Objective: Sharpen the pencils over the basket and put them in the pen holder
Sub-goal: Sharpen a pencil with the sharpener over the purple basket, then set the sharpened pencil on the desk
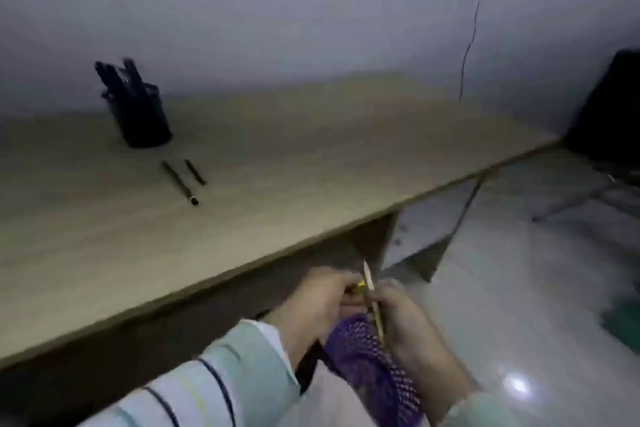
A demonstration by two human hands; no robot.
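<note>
Wooden desk [311, 156] against cracked grey wall [311, 10].

A pale pencil [376, 315] stands tip up over the purple mesh basket [367, 360], beside a yellow sharpener [361, 285]. Two dark pencils [178, 182] lie near the black pen holder [145, 125], which holds several more.

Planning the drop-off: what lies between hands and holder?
Head view: a long pencil and a short pencil on the table by the holder; otherwise bare.
</note>
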